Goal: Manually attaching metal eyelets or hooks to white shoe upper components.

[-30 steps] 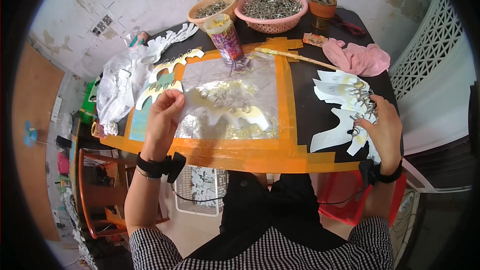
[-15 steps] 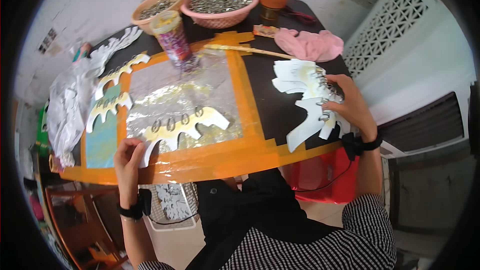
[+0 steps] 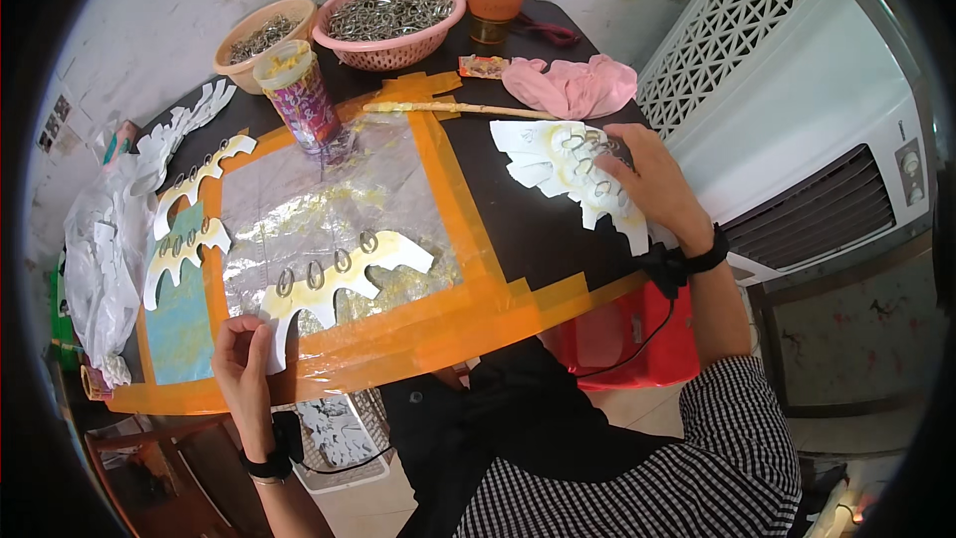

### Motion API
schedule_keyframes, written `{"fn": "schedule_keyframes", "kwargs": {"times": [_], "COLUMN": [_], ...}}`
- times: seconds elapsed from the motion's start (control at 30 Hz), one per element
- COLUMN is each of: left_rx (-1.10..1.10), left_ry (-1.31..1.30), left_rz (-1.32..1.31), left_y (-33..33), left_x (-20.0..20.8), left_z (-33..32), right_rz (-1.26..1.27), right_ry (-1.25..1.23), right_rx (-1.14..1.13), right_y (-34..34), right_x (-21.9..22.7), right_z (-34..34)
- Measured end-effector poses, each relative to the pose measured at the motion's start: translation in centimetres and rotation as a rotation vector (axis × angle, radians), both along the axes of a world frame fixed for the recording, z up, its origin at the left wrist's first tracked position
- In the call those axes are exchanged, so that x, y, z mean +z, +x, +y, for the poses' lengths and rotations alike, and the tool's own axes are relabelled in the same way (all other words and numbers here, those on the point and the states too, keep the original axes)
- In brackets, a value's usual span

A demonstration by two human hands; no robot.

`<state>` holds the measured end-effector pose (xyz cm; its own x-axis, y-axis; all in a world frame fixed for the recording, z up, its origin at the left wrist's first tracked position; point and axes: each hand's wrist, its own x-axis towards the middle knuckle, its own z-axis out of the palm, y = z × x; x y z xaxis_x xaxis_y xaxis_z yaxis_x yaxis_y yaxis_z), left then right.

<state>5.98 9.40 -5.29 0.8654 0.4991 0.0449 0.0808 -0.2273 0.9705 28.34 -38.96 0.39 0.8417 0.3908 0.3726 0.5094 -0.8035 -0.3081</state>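
Two hands are at work on a dark table [image 3: 518, 229] edged and crossed with orange tape. Left hand [image 3: 242, 351] sits at the near edge, fingers closed in a pinch on the lower tip of a cream wing-shaped cutout [image 3: 339, 279] that lies flat on a shiny plastic sheet [image 3: 329, 204]; metal rings are set in a row along the cutout's upper part. Right hand [image 3: 652, 184] rests palm down, fingers spread, on a stack of white wing cutouts [image 3: 558, 164] at the table's right side, pressing rather than gripping. More cream cutouts [image 3: 189, 209] lie at the left, beside a crumpled white plastic bag [image 3: 95, 259]. A patterned cylindrical can [image 3: 299, 100] stands at the far end of the sheet. Behind it, a pink basket [image 3: 390, 20] and a tan bowl [image 3: 261, 35] both hold metal rings. A pink cloth [image 3: 570, 85] lies just beyond the white stack, with a wooden stick [image 3: 458, 110] next to it.
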Motion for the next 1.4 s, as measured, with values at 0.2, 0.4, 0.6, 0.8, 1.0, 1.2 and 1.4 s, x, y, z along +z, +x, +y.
{"fn": "schedule_keyframes", "kwargs": {"times": [0.2, 0.4, 0.6, 0.8, 1.0, 1.2, 1.4], "left_rx": [-0.014, -0.054, -0.12, -0.174, -0.129, -0.105, -0.095], "left_ry": [-0.019, -0.121, -0.254, -0.342, -0.5, -0.521, -0.447], "left_rz": [-0.028, 0.035, -0.07, -0.081, -0.103, -0.065, -0.026], "left_y": [-1.4, 0.3, -0.3, -1.5, -2.8, -4.5, -5.3], "left_x": [0.8, 2.3, 2.9, 2.9, 3.4, 3.8, 4.9], "left_z": [1.3, 0.0, -1.3, -1.2, -1.6, -2.2, -3.0], "right_rz": [0.181, 0.511, 0.679, 1.051, 1.215, 1.225, 0.946], "right_ry": [0.079, 0.105, 0.082, -0.08, 0.141, 0.222, 0.183], "right_rx": [0.296, 0.827, 1.08, 1.086, 1.114, 1.11, 1.034], "right_y": [-3.5, -4.5, -0.5, -0.4, -2.4, -4.6, -6.7], "right_x": [4.3, 5.7, 1.6, 0.2, 0.4, -0.5, -1.0], "right_z": [6.3, 17.2, 28.4, 32.8, 32.2, 32.3, 31.6]}}
